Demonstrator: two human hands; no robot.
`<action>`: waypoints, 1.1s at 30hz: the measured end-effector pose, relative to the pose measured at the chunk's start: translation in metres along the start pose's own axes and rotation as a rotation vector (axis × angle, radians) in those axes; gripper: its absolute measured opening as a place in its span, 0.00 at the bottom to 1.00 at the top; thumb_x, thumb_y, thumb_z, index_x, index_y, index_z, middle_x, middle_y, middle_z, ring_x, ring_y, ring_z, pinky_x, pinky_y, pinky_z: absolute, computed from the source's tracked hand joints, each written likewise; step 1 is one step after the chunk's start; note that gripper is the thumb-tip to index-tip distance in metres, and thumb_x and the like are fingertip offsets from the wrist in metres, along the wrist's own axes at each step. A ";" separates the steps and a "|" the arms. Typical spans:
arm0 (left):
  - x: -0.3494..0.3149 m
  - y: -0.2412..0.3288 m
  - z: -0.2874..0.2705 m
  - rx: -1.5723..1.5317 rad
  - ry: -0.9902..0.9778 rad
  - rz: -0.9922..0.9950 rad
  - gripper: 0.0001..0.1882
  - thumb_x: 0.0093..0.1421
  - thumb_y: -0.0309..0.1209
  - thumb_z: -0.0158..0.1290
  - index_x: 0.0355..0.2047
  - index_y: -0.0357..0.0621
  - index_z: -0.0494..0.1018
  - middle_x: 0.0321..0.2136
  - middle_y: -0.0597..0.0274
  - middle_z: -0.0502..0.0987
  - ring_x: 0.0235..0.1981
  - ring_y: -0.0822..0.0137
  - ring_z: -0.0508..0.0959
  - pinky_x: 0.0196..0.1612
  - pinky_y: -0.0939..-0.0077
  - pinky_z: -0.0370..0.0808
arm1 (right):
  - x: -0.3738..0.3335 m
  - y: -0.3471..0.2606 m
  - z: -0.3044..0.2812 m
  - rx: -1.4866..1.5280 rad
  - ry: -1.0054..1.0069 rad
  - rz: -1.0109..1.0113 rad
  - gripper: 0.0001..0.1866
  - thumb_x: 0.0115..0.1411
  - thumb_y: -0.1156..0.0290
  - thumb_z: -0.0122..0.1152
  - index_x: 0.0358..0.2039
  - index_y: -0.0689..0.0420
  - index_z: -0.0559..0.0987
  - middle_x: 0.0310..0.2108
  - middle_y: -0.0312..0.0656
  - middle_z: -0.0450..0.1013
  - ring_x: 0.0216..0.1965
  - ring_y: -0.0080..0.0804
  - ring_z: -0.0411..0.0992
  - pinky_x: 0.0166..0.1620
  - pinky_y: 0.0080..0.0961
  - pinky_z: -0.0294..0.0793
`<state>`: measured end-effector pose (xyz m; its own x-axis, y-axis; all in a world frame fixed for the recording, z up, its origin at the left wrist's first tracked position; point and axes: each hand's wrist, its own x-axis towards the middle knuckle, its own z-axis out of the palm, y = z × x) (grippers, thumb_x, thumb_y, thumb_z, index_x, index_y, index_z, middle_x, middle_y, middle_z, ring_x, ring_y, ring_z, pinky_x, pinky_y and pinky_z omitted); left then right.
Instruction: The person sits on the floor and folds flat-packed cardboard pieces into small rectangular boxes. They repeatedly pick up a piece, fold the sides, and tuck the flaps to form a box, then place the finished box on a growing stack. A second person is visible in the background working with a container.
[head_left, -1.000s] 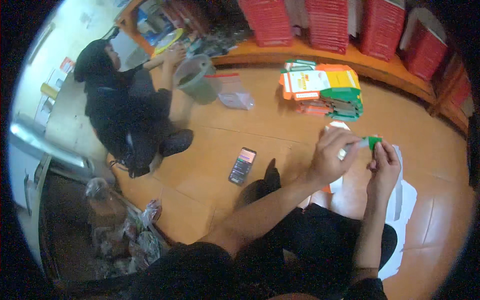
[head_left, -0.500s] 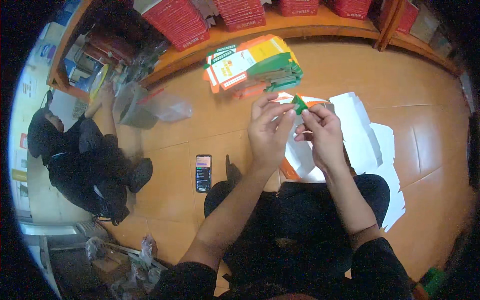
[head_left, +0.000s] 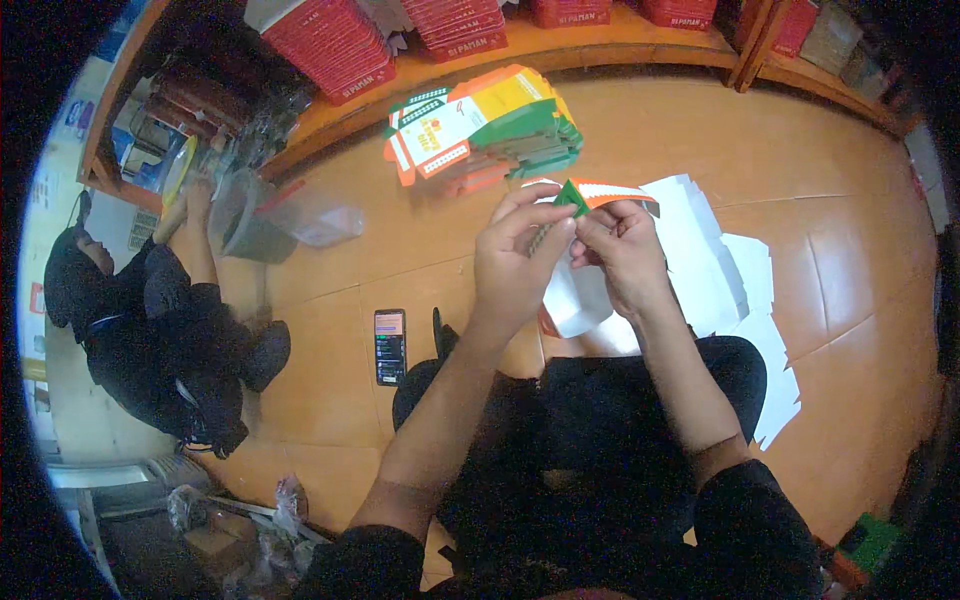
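Observation:
Both hands work on a partly folded cardboard box [head_left: 578, 303] with a white inside, an orange-and-white edge and a green corner flap [head_left: 570, 196]. My left hand [head_left: 520, 255] pinches the box at the green corner between thumb and fingers. Right beside it, my right hand [head_left: 628, 258] grips the same corner, its thumb close to my left thumb. The box stands over the floor in front of my lap; my hands and wrists hide part of it. To its right, flat white cartons [head_left: 705, 265] lie overlapping on the floor.
Ahead is a stack of green, orange and yellow printed cartons [head_left: 485, 130]. A phone [head_left: 390, 347] lies left of my knee. Red boxes [head_left: 460, 30] stand on a wooden shelf [head_left: 620, 45] at the back. At left a person in black [head_left: 160, 330] sits near plastic bags [head_left: 315, 215].
The whole view has shifted a little. At the box corner the green flap now stands more upright, and more of the orange-and-white edge shows beside my right hand. Both hands keep their hold.

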<state>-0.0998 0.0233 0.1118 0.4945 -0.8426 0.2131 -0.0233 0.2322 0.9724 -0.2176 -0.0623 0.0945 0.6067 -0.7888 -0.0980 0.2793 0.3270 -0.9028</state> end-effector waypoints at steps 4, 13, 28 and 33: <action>0.002 -0.006 0.002 0.171 0.040 0.060 0.07 0.54 0.20 0.63 0.35 0.36 0.81 0.47 0.50 0.76 0.50 0.62 0.77 0.53 0.69 0.75 | 0.002 0.001 -0.008 0.017 -0.013 0.004 0.11 0.66 0.71 0.59 0.47 0.60 0.73 0.32 0.36 0.75 0.27 0.21 0.75 0.29 0.20 0.78; 0.014 -0.019 -0.026 0.475 0.257 0.387 0.09 0.48 0.22 0.66 0.30 0.38 0.78 0.35 0.54 0.81 0.39 0.66 0.80 0.45 0.71 0.76 | -0.005 0.011 0.007 -0.125 0.033 -0.098 0.14 0.67 0.60 0.58 0.46 0.56 0.73 0.39 0.34 0.71 0.34 0.18 0.68 0.36 0.14 0.69; 0.012 -0.020 -0.025 0.449 0.258 0.216 0.09 0.53 0.27 0.66 0.33 0.41 0.78 0.34 0.59 0.75 0.31 0.72 0.76 0.37 0.76 0.73 | 0.033 0.002 -0.053 -0.417 0.202 -0.310 0.05 0.62 0.73 0.63 0.36 0.59 0.79 0.29 0.28 0.71 0.27 0.12 0.62 0.28 0.14 0.58; 0.008 -0.022 -0.004 0.159 0.217 0.057 0.09 0.61 0.30 0.59 0.39 0.39 0.74 0.29 0.64 0.77 0.31 0.76 0.76 0.35 0.79 0.74 | 0.014 0.006 -0.017 -0.673 0.014 -0.453 0.04 0.59 0.76 0.65 0.33 0.62 0.79 0.28 0.32 0.72 0.29 0.16 0.66 0.32 0.16 0.65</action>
<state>-0.0920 0.0139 0.0919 0.6629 -0.7026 0.2588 -0.1839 0.1823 0.9659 -0.2199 -0.0804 0.0810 0.5315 -0.7773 0.3367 -0.0142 -0.4056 -0.9140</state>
